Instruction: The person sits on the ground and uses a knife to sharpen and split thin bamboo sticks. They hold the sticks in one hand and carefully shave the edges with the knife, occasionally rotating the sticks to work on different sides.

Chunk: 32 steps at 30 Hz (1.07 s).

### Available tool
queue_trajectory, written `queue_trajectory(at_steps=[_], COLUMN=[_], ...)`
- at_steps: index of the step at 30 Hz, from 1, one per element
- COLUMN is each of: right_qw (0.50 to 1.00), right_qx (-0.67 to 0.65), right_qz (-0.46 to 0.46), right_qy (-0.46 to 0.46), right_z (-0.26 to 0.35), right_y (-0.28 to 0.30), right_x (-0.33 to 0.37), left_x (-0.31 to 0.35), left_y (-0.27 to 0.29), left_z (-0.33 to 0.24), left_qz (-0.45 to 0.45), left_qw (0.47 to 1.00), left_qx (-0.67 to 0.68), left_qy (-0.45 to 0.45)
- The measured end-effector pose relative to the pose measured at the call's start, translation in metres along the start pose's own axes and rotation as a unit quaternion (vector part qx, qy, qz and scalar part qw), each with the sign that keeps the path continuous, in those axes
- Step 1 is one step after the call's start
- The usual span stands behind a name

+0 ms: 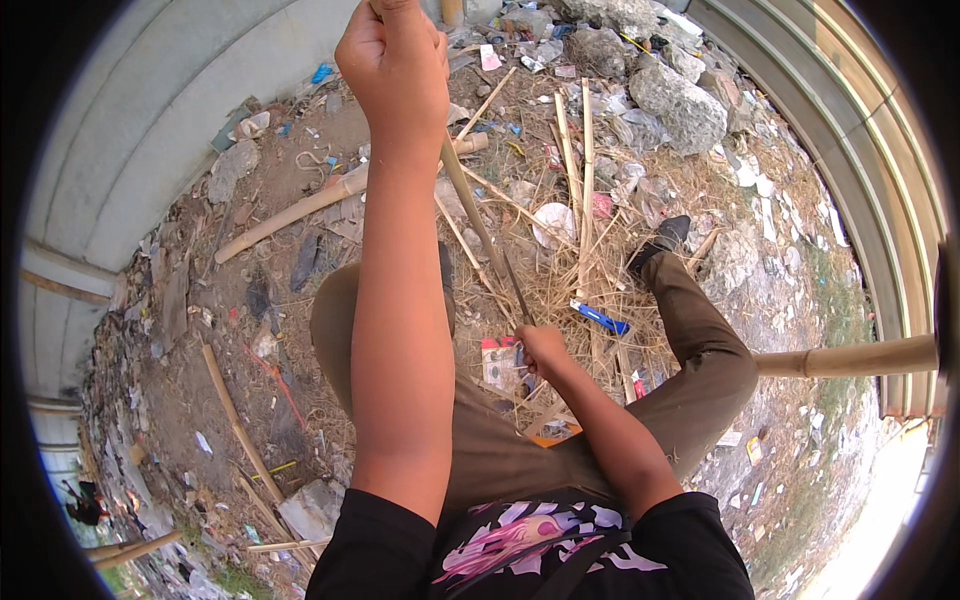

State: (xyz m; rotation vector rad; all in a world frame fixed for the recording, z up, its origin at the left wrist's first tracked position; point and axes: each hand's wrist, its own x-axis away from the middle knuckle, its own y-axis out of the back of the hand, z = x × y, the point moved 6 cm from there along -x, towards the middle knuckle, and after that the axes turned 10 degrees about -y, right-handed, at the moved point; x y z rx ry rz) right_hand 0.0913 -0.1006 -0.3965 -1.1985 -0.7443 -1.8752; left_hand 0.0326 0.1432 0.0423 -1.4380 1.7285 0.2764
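My left hand (398, 50) is raised far ahead, closed around the upper part of a long bamboo strip (468, 198). The strip slants down toward my right hand (543, 352), which is closed between my knees. From that fist a thin dark blade (518, 288), apparently a knife's, points up along the strip's lower end; its handle is hidden by my fingers. Whether blade and strip touch, I cannot tell. Beside my right hand lies a small red and white pack (497, 362). A blue utility cutter (600, 318) rests on the shavings just beyond it.
Split bamboo strips (586, 170) lie ahead among shavings. A thick bamboo pole (300, 212) lies at left, another bamboo pole (850, 358) juts in at right. Large rocks (678, 105) stand far right. Litter covers the ground between a grey wall (130, 130) and a corrugated panel (850, 130).
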Motion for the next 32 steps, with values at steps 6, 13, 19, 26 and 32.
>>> queue_trajectory(at_steps=[6, 13, 19, 26, 32], right_qw=[0.914, 0.986, 0.992, 0.885, 0.946], right_qx=[-0.017, 0.143, 0.109, -0.037, 0.153], right_qz=[-0.04, -0.068, -0.062, -0.067, -0.101], right_qy=[0.404, 0.043, 0.036, 0.46, 0.268], right_z=[0.082, -0.047, -0.016, 0.086, -0.011], right_y=[0.012, 0.01, 0.017, 0.018, 0.018], right_x=[0.105, -0.019, 0.0, 0.137, -0.016], left_x=[0.001, 0.0, -0.002, 0.0, 0.003], left_y=[-0.001, -0.014, -0.004, -0.01, -0.019], left_z=[0.0, 0.0, 0.003, -0.001, -0.038], left_qz=[0.004, -0.01, -0.021, -0.006, 0.028], left_qw=[0.994, 1.0, 1.0, 1.0, 0.999], left_qx=[0.102, -0.008, -0.013, -0.015, 0.024], left_qy=[0.042, 0.027, 0.008, -0.017, 0.03])
